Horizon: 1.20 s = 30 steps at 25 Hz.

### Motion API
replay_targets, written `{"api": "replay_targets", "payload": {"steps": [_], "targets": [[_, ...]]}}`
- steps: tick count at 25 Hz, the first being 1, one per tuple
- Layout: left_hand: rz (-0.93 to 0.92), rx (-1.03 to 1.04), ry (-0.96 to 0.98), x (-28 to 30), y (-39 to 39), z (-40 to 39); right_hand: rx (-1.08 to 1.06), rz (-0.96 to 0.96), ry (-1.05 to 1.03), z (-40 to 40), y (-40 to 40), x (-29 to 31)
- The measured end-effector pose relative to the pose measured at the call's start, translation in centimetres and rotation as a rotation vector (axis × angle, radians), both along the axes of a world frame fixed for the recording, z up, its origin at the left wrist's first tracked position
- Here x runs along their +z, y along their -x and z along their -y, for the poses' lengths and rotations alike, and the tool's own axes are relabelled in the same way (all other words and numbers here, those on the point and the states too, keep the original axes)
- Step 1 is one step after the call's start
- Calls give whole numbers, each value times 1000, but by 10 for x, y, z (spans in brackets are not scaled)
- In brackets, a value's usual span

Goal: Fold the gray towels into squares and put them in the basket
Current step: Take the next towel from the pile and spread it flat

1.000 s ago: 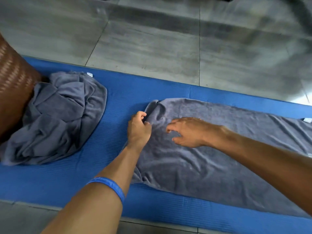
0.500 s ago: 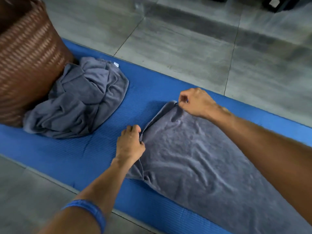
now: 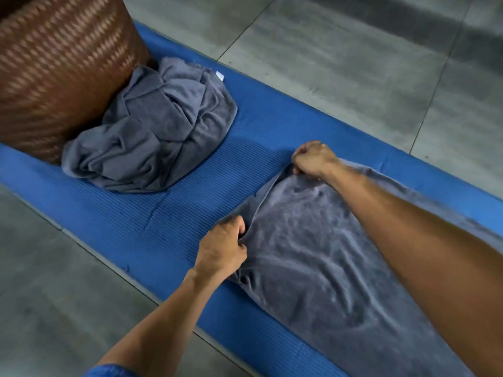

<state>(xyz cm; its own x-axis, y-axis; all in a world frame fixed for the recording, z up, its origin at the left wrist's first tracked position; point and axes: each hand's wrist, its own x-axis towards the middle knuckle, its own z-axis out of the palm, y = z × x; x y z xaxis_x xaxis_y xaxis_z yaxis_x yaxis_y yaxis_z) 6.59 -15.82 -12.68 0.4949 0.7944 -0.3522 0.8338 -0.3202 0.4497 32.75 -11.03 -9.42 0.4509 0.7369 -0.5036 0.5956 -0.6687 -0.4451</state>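
A long gray towel lies spread on the blue mat, running off to the lower right. My left hand grips its near left corner, fingers curled into the cloth. My right hand pinches the far left corner, and the short edge stretches between both hands. A second gray towel lies crumpled in a heap on the mat to the left. It rests against the brown woven basket at the top left; the basket's inside is out of view.
The mat lies on a gray tiled floor that shows beyond its far edge and along its near edge at lower left. A strip of bare mat separates the heap from the spread towel.
The view swung right and the basket came further into sight. My right hand moved from the towel's middle to its far left corner and took hold; my left hand kept its grip.
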Motion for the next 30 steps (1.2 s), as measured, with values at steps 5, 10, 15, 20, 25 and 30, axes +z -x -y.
{"api": "replay_targets", "payload": {"steps": [5, 10, 15, 20, 25, 30], "targets": [[16, 9, -38, 5, 6, 3, -137, -79, -68, 6, -4, 2], [1, -13, 56, -2, 7, 7, 190, 89, 84, 22, 1, 0], [-8, -83, 32, -2, 6, 7, 233, 213, 80, 30, 13, -15], [-42, -142, 23, -8, 9, 8, 292, 333, 120, 39, 22, -13], [-36, -145, 11, -9, 9, 9, 309, 427, 260, 35, 26, -3], [-29, -165, 9, -8, 9, 10, -30, -110, -175, 47, 13, 1]]}}
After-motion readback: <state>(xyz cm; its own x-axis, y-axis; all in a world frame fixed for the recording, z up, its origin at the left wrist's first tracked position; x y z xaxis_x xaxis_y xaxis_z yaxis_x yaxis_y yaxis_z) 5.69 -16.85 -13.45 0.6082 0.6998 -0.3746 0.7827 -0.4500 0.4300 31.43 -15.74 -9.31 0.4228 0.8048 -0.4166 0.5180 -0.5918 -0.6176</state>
